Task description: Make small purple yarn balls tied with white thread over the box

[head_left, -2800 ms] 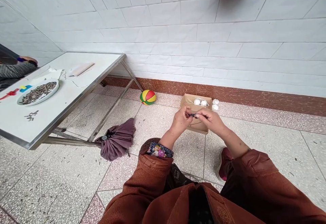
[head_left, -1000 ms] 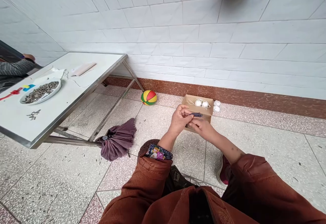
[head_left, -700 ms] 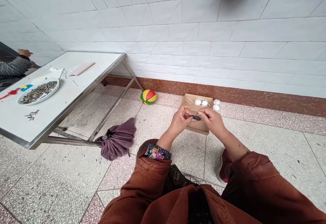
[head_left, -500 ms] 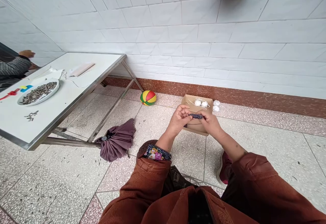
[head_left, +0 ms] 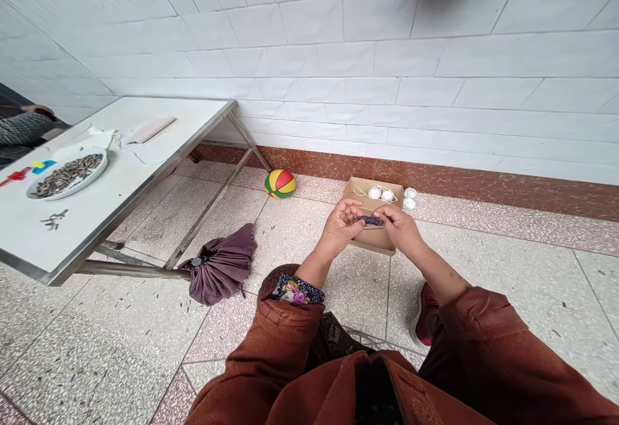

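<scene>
Bundle [head_left: 371,220]: dark and twisted-looking, level between your hands, above the box [head_left: 373,242]; should both pinches slacken at once, it could drop and perhaps unwind.
Left hand [head_left: 341,226]: thumb and forefinger pinch the bundle's left end, the other fingers loosely curled; so small a grip could let it roll.
Right hand [head_left: 399,227]: fingertips pinch the right end and partly hide it, how firmly you cannot tell from here; an uneven pull could tug it from the left.
Strand [head_left: 372,229]: a thin dark line just below the bundle, perhaps a strand; if so, it could snag on the box.
White balls [head_left: 387,196]: two at the box's far end, with loose white string [head_left: 360,192]; a dropped bundle could tangle there.
</scene>
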`<state>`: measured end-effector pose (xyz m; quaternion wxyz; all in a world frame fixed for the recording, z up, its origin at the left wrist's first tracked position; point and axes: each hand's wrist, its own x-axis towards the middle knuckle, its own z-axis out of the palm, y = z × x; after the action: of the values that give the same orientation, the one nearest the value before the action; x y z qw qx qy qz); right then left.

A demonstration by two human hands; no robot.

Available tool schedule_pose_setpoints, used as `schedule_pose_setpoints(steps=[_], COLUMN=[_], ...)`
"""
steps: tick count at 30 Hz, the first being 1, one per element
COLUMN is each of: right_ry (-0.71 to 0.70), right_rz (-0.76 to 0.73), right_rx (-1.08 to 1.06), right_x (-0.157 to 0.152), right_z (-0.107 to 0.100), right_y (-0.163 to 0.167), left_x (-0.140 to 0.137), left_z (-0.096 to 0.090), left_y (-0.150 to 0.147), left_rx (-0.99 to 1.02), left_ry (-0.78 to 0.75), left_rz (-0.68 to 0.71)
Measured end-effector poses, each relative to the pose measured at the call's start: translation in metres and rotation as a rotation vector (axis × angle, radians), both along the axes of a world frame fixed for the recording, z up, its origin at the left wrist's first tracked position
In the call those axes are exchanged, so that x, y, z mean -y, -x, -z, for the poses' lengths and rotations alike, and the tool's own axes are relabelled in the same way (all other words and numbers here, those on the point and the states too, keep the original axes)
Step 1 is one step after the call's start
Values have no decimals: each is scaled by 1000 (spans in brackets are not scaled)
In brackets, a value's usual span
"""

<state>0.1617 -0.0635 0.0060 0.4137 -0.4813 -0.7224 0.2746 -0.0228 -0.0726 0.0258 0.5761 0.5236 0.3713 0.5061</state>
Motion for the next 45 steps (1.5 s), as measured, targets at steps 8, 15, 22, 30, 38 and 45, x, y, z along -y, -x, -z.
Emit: schedule_pose_setpoints(steps=[8,15,22,30,38,45], right_ry=[-55,-100,99,-1,50,-34], right_rz=[-267,30,-8,-278,62,-232], right_rx=[214,14,-8,86,12,346], right_x=[27,9,3,28,3,22], right_z=[10,-18,8,-4,0,14], right_y=[23,-2,6,21,0,17], left_x=[-8,-3,0,-10,-3,-12], left_z=[10,10,1,9,5,11], left_y=[5,5,2,8,4,8], left_rx=[-156,-337,-66,-267,-208,-166], left_ry=[-76,-208,-28,-126,-108,-25], left_rz=[-320,-172,29,-248,-76,-243])
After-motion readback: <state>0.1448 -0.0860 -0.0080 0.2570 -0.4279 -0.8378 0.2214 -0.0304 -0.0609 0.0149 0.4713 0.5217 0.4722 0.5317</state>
